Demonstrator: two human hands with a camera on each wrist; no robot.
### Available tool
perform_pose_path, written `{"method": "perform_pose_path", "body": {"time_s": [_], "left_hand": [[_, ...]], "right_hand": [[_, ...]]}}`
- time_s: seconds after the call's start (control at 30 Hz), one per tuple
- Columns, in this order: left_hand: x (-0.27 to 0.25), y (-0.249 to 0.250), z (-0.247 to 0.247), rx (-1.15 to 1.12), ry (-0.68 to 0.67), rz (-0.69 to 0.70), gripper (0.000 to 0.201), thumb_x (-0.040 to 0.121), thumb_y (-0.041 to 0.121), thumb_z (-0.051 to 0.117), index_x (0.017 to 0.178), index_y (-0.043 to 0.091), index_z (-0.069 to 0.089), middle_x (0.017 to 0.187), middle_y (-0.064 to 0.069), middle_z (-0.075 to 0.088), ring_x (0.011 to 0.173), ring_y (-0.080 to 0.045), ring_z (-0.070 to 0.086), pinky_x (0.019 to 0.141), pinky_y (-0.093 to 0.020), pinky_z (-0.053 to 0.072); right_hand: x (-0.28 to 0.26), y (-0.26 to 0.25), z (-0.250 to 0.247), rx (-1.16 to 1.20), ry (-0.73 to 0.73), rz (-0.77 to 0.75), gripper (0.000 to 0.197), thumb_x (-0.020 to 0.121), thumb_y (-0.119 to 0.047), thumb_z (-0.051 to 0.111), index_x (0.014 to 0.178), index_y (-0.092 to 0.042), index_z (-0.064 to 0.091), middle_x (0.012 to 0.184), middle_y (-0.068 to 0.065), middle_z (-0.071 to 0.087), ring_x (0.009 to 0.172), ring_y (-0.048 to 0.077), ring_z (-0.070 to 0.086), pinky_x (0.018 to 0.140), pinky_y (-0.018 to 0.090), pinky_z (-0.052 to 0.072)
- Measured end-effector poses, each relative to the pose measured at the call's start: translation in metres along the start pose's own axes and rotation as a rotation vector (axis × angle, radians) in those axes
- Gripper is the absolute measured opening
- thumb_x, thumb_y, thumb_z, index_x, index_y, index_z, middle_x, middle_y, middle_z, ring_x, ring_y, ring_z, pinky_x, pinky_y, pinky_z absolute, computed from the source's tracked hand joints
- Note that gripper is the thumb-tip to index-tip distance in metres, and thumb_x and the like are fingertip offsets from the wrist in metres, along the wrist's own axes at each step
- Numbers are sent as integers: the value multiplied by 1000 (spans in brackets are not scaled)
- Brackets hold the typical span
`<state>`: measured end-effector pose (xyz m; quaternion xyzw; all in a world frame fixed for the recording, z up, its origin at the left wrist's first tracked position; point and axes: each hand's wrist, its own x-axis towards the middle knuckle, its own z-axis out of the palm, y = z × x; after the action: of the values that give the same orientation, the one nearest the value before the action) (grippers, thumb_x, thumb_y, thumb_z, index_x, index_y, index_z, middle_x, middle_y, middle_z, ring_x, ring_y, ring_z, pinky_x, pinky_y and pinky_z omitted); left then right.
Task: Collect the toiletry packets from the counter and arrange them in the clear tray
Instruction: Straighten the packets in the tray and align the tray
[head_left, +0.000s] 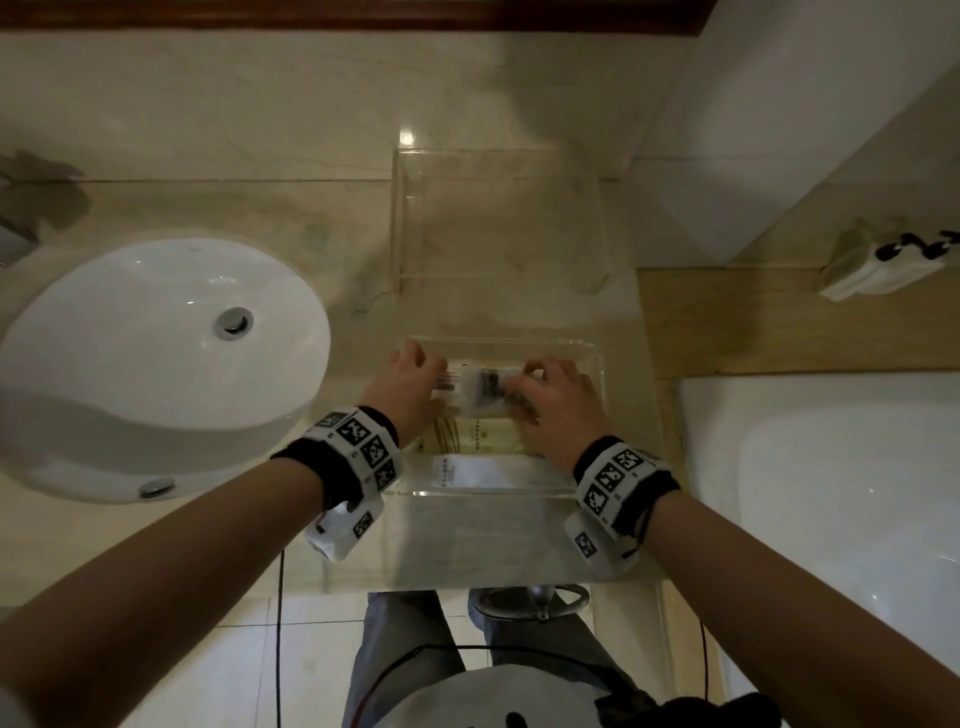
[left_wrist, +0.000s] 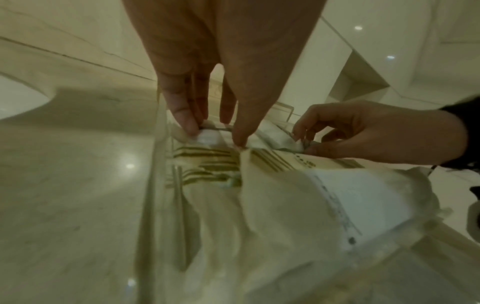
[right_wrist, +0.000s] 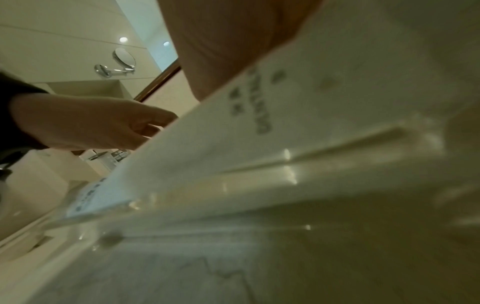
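A clear tray (head_left: 519, 341) sits on the beige counter in front of me. Over its far half both hands hold one small white packet (head_left: 480, 391) by its ends. My left hand (head_left: 441, 382) pinches the left end between thumb and fingers (left_wrist: 187, 125). My right hand (head_left: 519, 387) pinches the right end (left_wrist: 298, 144). Under it in the tray lie cream packets with gold stripes (head_left: 467, 436) (left_wrist: 207, 164). A flat white printed packet (head_left: 483, 470) (left_wrist: 358, 205) lies along the tray's near wall and fills the right wrist view (right_wrist: 259, 133).
A second clear tray (head_left: 410, 218) stands empty farther back on the counter. A white basin (head_left: 156, 338) is to the left and a white bathtub (head_left: 831, 493) to the right. The counter's front edge runs just below my wrists. A round wall mirror (right_wrist: 124, 58) hangs at left.
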<state>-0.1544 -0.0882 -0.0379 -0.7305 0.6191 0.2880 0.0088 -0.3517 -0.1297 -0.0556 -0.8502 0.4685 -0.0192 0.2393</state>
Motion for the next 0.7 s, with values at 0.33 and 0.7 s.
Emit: {"method": "perform_pose_path", "body": {"time_s": [0.33, 0.7], "left_hand": [[-2, 8, 0, 75, 120, 140, 39, 89, 31, 54, 122, 10, 51, 128, -9, 47, 118, -26, 44, 97, -35, 41], [8, 35, 5, 75, -26, 218, 39, 92, 33, 51, 123, 10, 47, 126, -7, 45, 103, -23, 55, 81, -33, 51]], "right_hand": [[-4, 4, 3, -15, 120, 93, 17, 81, -14, 62, 98, -13, 64, 103, 14, 56, 93, 32, 53, 82, 44, 47], [-17, 34, -1, -21, 172, 179, 10, 83, -10, 57, 92, -9, 61, 104, 13, 57, 93, 33, 54, 80, 38, 40]]}}
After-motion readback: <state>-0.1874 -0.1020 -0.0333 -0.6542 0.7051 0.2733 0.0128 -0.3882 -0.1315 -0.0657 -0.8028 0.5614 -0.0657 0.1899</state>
